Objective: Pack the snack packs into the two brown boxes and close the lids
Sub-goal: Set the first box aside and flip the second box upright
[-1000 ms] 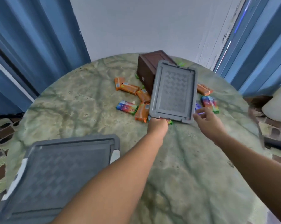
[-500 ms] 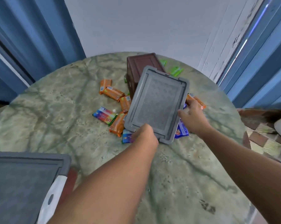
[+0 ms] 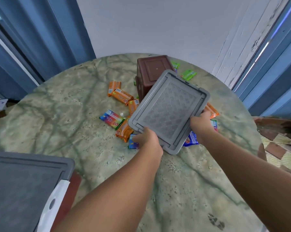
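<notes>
Gripping grey lid (image 3: 168, 113): left hand (image 3: 147, 139), right hand (image 3: 200, 123), arms outstretched.

Green marble table (image 3: 183, 181), brown box (image 3: 151, 72), scattered snack packs (image 3: 121, 96)

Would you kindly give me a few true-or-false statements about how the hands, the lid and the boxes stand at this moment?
1. Both hands hold the grey lid. True: the left hand grips its near edge and the right hand its right edge.
2. The far brown box stands upright with snacks inside. False: it is upside down, base up.
3. The box at the near left has a grey lid on it. True.
4. All snack packs are orange. False: a green pack and a multicoloured pack also lie there.
5. The packs lie on a bare wooden table. False: the round table has a greenish marbled surface.
</notes>
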Demonstrator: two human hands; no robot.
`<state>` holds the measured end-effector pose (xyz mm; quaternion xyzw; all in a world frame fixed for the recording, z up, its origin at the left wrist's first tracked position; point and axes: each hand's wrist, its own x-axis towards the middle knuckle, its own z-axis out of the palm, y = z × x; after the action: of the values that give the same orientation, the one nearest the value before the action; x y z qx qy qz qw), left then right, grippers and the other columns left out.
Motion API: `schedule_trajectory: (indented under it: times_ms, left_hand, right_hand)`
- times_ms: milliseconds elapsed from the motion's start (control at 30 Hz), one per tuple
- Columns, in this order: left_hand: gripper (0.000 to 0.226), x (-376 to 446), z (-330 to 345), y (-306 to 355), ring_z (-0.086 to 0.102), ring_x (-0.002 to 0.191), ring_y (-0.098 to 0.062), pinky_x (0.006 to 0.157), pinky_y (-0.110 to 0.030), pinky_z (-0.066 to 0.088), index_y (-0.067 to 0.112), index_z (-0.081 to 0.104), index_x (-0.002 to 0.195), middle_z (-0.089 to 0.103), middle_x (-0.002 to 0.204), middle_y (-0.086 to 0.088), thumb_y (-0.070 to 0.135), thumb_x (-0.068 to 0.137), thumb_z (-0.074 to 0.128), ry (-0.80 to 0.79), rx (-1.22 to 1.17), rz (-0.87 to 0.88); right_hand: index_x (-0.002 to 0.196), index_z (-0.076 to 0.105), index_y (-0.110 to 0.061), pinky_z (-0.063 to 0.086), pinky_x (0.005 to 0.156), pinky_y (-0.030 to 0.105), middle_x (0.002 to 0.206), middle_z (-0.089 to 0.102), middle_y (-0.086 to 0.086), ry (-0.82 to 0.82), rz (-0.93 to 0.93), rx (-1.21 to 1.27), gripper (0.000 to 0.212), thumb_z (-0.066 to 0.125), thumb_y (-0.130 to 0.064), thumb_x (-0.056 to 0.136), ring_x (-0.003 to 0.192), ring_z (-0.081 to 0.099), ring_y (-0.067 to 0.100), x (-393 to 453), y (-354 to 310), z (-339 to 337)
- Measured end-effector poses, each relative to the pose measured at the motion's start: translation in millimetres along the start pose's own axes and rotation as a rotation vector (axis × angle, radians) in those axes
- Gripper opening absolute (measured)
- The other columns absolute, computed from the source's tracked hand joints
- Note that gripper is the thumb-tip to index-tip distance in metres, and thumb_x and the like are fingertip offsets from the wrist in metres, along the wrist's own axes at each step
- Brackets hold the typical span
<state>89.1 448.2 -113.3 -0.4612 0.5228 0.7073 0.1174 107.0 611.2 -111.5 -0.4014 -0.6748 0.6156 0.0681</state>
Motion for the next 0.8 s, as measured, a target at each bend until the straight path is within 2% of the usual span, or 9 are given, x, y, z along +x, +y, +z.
schedule_trajectory:
  times_ms: [100, 200, 233, 367, 467, 533, 600, 733, 800]
  left_hand:
    - [0.028, -4.5, -11.6, 1.2, 0.056, 0.114, -0.031, 0.097, -0.042, 0.047, 0.020, 0.042, 0.137, 0.053, 0.135, -0.010, 0.022, 0.108, 0.044, -0.038, -0.051, 0.137]
    - [0.025, -13.6, -38.6, 1.4, 0.056, 0.097, -0.026, 0.082, -0.038, 0.047, 0.022, 0.042, 0.135, 0.053, 0.116, -0.003, 0.028, 0.111, 0.037, -0.057, -0.033, 0.288]
    - [0.026, -14.7, -49.7, 4.5, 0.056, 0.095, -0.026, 0.079, -0.038, 0.047, 0.022, 0.043, 0.135, 0.052, 0.114, -0.002, 0.029, 0.111, 0.036, -0.058, -0.015, 0.339]
    - [0.026, -11.3, -95.0, 22.1, 0.061, 0.096, -0.031, 0.074, -0.039, 0.044, 0.016, 0.046, 0.126, 0.061, 0.115, -0.008, 0.033, 0.110, 0.034, -0.091, 0.209, 0.503]
    - [0.031, -3.6, -129.6, 27.6, 0.061, 0.104, -0.035, 0.078, -0.038, 0.043, 0.015, 0.048, 0.130, 0.062, 0.119, -0.011, 0.033, 0.109, 0.035, -0.194, 0.414, 0.664]
    - [0.031, -0.3, -149.4, 26.9, 0.059, 0.100, -0.028, 0.078, -0.034, 0.038, 0.017, 0.048, 0.134, 0.061, 0.115, -0.006, 0.033, 0.109, 0.036, -0.261, 0.497, 0.716]
    - [0.029, 3.8, -164.2, 25.3, 0.057, 0.094, -0.025, 0.074, -0.031, 0.036, 0.016, 0.049, 0.130, 0.060, 0.106, -0.001, 0.032, 0.109, 0.037, -0.271, 0.521, 0.723]
    - [0.019, 2.8, -190.1, 14.9, 0.053, 0.075, -0.015, 0.057, -0.028, 0.032, 0.018, 0.046, 0.118, 0.054, 0.085, 0.005, 0.032, 0.109, 0.038, -0.286, 0.568, 0.697]
    - [0.027, -0.6, -201.7, 6.7, 0.056, 0.078, -0.015, 0.058, -0.028, 0.035, 0.019, 0.044, 0.117, 0.058, 0.090, 0.005, 0.043, 0.105, 0.047, -0.320, 0.619, 0.690]
  right_hand:
    - [0.125, 0.036, -0.014, 0.056, 0.086, 0.042, 0.115, 0.055, 0.005, 0.016, 0.033, 0.029, 0.033, 0.053, -0.004, 0.099, 0.103, 0.058, 0.023, -14.3, 11.5, 0.1]
    - [0.131, 0.041, -0.012, 0.052, 0.070, 0.035, 0.122, 0.059, 0.009, -0.012, 0.016, 0.015, 0.047, 0.068, -0.012, 0.092, 0.098, 0.061, 0.022, -30.3, 19.2, -8.1]
    - [0.130, 0.041, -0.013, 0.052, 0.071, 0.036, 0.123, 0.058, 0.009, 0.006, -0.003, 0.009, 0.053, 0.072, -0.019, 0.087, 0.101, 0.061, 0.024, -41.2, 18.4, -11.5]
    - [0.148, 0.037, -0.021, 0.047, 0.105, 0.051, 0.142, 0.046, 0.009, 0.243, -0.170, -0.134, 0.088, 0.068, -0.059, 0.076, 0.123, 0.054, 0.030, -73.5, 12.9, -32.3]
    - [0.141, 0.050, -0.028, 0.051, 0.098, 0.043, 0.129, 0.060, 0.005, 0.185, -0.187, -0.224, 0.072, 0.061, -0.070, 0.083, 0.113, 0.061, 0.026, -98.4, 12.6, -39.7]
    - [0.131, 0.059, -0.025, 0.051, 0.077, 0.032, 0.113, 0.066, 0.002, 0.021, -0.151, -0.205, 0.054, 0.061, -0.063, 0.092, 0.095, 0.063, 0.017, -117.3, 21.1, -37.4]
    - [0.128, 0.060, -0.021, 0.044, 0.067, 0.027, 0.108, 0.064, -0.001, -0.052, -0.149, -0.239, 0.042, 0.063, -0.051, 0.098, 0.085, 0.059, 0.007, -132.0, 35.2, -35.0]
    - [0.124, 0.056, -0.023, 0.051, 0.084, 0.034, 0.117, 0.066, -0.003, -0.096, -0.132, -0.241, 0.043, 0.065, -0.054, 0.095, 0.100, 0.064, 0.013, -148.0, 70.7, -36.2]
    - [0.124, 0.053, -0.022, 0.052, 0.079, 0.034, 0.116, 0.065, -0.003, -0.100, -0.102, -0.237, 0.045, 0.065, -0.055, 0.095, 0.100, 0.063, 0.013, -153.7, 85.8, -38.5]
